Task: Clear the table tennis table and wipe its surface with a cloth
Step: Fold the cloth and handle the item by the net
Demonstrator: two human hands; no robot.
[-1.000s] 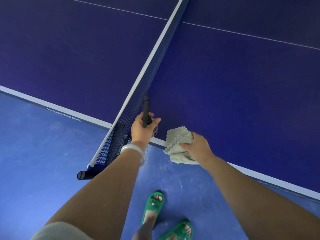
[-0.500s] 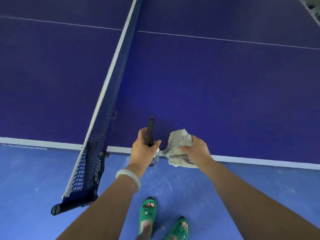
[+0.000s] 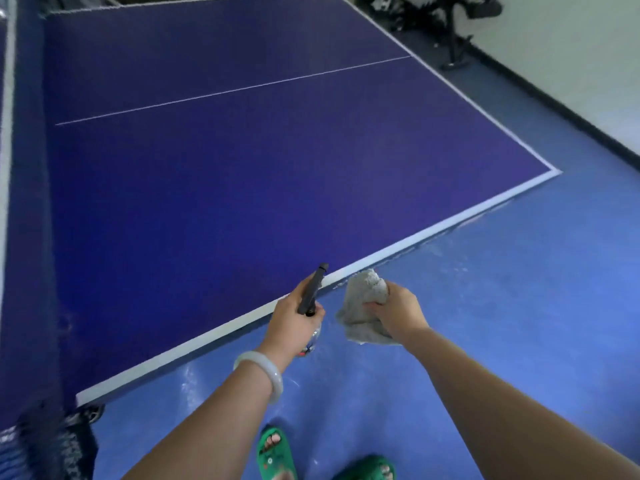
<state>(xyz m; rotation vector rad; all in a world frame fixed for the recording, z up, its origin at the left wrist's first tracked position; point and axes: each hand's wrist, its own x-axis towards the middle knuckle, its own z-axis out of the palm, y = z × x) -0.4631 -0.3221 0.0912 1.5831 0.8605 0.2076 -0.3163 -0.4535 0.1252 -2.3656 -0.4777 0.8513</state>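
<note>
The dark blue table tennis table (image 3: 242,161) fills the upper left of the head view, its white near edge running diagonally. My left hand (image 3: 294,323) grips a slim black stick-like object (image 3: 313,289) over that edge, with a small clear item (image 3: 310,344) partly hidden under the palm. My right hand (image 3: 394,315) holds a bunched grey cloth (image 3: 363,306) just off the table's edge, above the floor. The net (image 3: 20,202) stands along the left border.
Blue floor (image 3: 485,323) lies to the right and below. A white wall with a dark skirting runs at the far right. Black equipment on a stand (image 3: 453,29) sits beyond the table's far corner. My feet in green slippers (image 3: 277,452) are at the bottom.
The view has swung right, so the net has slid to the far left and the table's right corner has come into sight. Both hands keep their holds and sit slightly off the table's edge.
</note>
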